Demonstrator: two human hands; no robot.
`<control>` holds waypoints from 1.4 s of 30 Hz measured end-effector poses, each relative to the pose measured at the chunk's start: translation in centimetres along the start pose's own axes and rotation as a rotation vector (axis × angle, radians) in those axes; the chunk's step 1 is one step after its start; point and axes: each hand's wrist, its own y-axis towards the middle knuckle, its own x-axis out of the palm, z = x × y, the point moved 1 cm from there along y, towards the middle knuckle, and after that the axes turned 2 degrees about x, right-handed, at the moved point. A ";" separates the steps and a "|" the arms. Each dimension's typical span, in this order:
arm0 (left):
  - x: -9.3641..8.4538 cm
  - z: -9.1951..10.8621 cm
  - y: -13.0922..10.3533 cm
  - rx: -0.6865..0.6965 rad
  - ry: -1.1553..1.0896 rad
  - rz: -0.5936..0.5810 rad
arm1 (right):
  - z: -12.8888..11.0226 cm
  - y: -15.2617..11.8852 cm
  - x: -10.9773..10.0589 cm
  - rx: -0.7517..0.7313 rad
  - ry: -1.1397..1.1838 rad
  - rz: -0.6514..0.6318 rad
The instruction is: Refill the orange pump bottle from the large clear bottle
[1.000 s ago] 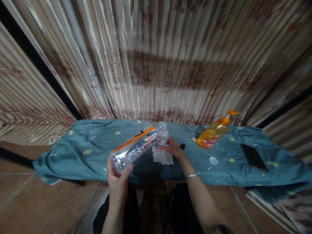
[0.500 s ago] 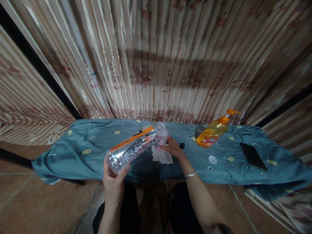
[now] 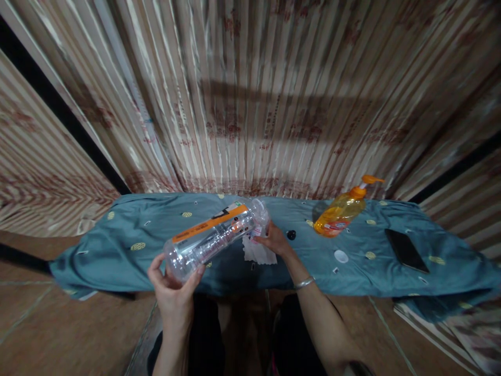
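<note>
Over teal cloth (image 3: 117, 245), gripping plastic bottle (image 3: 215, 232) with left hand (image 3: 174, 300), right hand (image 3: 277, 241).
Already raised, left of untouched pump dispenser (image 3: 340, 213).

From the bottle (image 3: 213, 235), cloth (image 3: 152, 224) gives room toward 10 o'clock; the curtain (image 3: 235, 104) walls off 12. At 3, the black piece (image 3: 290, 235) and pump bottle (image 3: 337, 216) block; a gap separates pump bottle from phone (image 3: 407, 250).

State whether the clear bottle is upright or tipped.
Tipped: the clear bottle slants sideways, its base in the left hand, its neck by the right hand.
</note>
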 end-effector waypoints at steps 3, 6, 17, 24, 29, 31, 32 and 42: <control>0.0 -0.1 -0.1 -0.019 -0.005 -0.002 | -0.1 0.0 0.0 0.073 -0.017 -0.032; 0.1 -0.2 -0.3 -0.058 0.004 0.005 | -0.3 0.0 -0.1 0.091 -0.015 -0.044; 0.2 -0.7 -1.1 -0.075 0.006 -0.013 | 0.0 -0.1 0.1 0.064 -0.024 -0.044; -0.1 -0.4 -1.0 -0.073 -0.016 0.007 | -0.1 -0.2 0.3 0.061 -0.014 -0.037; 0.1 0.1 -0.8 -0.044 -0.031 0.021 | -0.6 -0.4 0.0 0.101 -0.037 -0.048; 0.2 0.3 -0.7 -0.035 -0.035 0.020 | -0.8 -0.4 -0.1 0.102 -0.046 -0.041; 0.2 0.4 -0.7 -0.032 -0.039 0.016 | -0.9 -0.4 -0.2 0.102 -0.049 -0.040; 0.4 1.0 -1.1 -0.042 -0.052 0.003 | -1.2 -0.5 0.1 0.120 -0.050 -0.032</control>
